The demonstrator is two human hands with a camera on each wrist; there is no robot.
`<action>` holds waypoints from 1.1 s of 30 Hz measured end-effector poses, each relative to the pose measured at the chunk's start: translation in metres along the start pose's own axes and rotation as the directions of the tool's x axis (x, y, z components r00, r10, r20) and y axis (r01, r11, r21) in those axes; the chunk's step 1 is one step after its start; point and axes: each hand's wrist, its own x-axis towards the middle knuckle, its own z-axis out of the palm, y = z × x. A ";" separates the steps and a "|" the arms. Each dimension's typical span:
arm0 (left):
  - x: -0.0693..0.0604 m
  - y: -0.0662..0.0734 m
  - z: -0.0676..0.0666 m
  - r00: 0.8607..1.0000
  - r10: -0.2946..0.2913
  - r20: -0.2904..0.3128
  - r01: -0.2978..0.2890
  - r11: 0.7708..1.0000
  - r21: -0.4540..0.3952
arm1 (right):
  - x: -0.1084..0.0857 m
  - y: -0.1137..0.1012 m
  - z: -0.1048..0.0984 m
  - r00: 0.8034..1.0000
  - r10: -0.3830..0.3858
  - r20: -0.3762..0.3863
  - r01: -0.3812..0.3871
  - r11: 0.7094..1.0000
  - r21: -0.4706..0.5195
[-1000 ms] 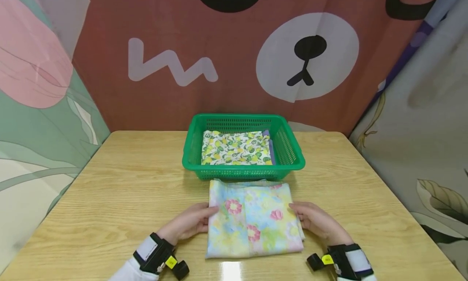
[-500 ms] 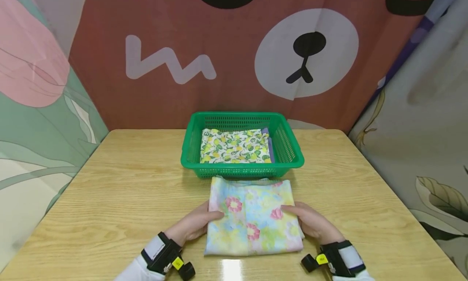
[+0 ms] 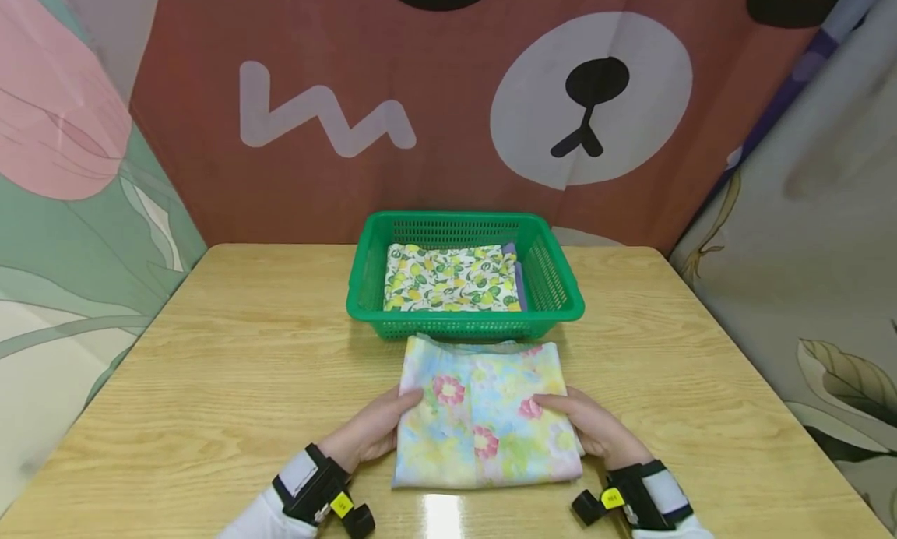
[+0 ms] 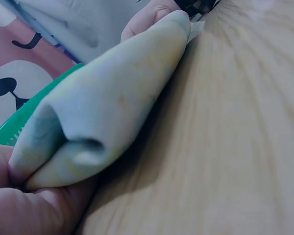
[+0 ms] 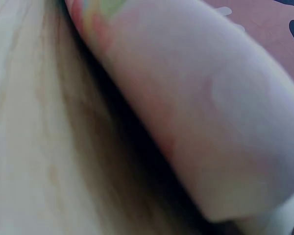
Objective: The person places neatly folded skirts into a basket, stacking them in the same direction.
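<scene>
A folded pastel cloth point(image 3: 515, 438) with pink flowers lies between the two hands, in front of the green basket. My left hand point(image 3: 374, 428) pinches its left side, thumb on top and the other fingers underneath. On the opposite side my right hand point(image 3: 599, 428) grips the cloth the same way, its thumb reaching a pink flower. The left wrist view shows the folded layers of the cloth point(image 4: 112, 93) bent open at the side, near the left thumb. Dark shadow runs under the cloth's near edge point(image 5: 186, 112) in the right wrist view, where the hand is nearly all hidden.
Behind the cloth stands a green plastic basket point(image 3: 466, 325) with perforated sides. It holds a folded lemon-print cloth point(image 3: 452, 280) over a purple one point(image 3: 520, 286). The wooden table point(image 3: 231, 368) meets a curtain with a bear print point(image 3: 448, 188) at the back.
Both thumbs have slid further in over the cloth, the right one most, and the hands now hold it more firmly. The cloth has barely moved; the view has tilted slightly.
</scene>
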 end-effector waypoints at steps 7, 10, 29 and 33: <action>-0.002 0.001 -0.002 1.000 0.025 0.015 -0.025 0.999 -0.046 | 0.001 0.000 0.006 0.997 -0.009 -0.081 0.005 0.999 -0.049; -0.002 0.001 -0.003 0.999 0.032 0.020 -0.031 0.997 -0.067 | 0.001 -0.001 0.005 0.997 -0.019 -0.076 0.015 0.998 -0.054; -0.031 0.033 0.023 0.998 0.046 -0.050 -0.049 0.997 -0.064 | -0.031 -0.037 0.017 0.989 -0.112 0.094 0.115 0.993 -0.030; -0.041 0.057 0.026 0.997 0.076 -0.026 -0.076 0.997 0.001 | -0.038 -0.059 0.023 0.975 -0.166 0.144 0.179 0.980 -0.081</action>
